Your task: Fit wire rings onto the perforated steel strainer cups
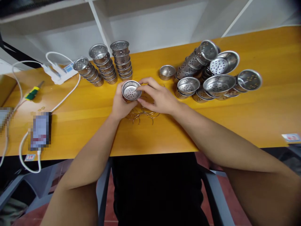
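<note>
A small perforated metal cup [129, 91], its open top facing up, is between my two hands above the table. My left hand [121, 102] wraps round its left side and holds it. My right hand [157, 95] has its thumb and fingertips at the cup's right rim, the fingers curled as in a pinch. Below the hands lie several thin curved wires [143, 115], partly covered by them. To the right of my right hand stands a single low perforated cup [167, 72].
Several stacks of perforated cups [121, 59] stand at back left. More cups [218, 84], some leaning, crowd the right. A white power strip [61, 73] with cables, a screwdriver [33, 93] and a plugged-in phone [40, 130] lie left. Shelving [152, 26] borders the table [235, 125].
</note>
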Available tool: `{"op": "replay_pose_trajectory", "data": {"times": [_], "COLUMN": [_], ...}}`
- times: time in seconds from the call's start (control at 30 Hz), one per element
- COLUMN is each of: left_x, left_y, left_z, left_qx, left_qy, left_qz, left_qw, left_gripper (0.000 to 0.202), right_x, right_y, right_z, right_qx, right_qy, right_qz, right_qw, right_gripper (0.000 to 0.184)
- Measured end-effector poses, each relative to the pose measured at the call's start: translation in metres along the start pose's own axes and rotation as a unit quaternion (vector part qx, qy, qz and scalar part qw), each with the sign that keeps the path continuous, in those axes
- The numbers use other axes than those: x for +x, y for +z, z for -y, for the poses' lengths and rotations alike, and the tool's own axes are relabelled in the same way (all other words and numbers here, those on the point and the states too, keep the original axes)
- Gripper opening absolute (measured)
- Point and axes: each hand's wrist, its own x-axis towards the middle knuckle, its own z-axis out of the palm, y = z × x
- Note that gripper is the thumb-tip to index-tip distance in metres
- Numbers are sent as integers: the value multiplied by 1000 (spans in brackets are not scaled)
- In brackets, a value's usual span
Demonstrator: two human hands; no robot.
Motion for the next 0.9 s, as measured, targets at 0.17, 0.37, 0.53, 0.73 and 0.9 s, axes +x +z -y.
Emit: {"op": "replay_pose_trajectory", "data": {"times": [0.17,0.37,0.53,0.73,0.9], "left_x": [3,3,4,7,10], "left_y": [0,1,2,0,2], "left_z": [1,3,10,29,27], "left_qx": [-6,5,0,-31,-42], "left_qy": [-21,-27,-12,3,-5], "left_qz": [18,41,54,20,55], "left_qw": [1000,999,998,999,998], "left_gripper": [94,98,100,105,108], "right_x": [3,1,2,7,6], "right_y": [-4,2,7,-1,5], "right_z": [3,-1,-1,15,10], "right_qx": [-26,-7,9,-59,-1], "right_qy": [4,-10,-23,-23,-26], "right_qz": [13,50,25,24,33], "right_qw": [1000,999,999,998,999], "right_gripper": [34,39,44,34,31]}}
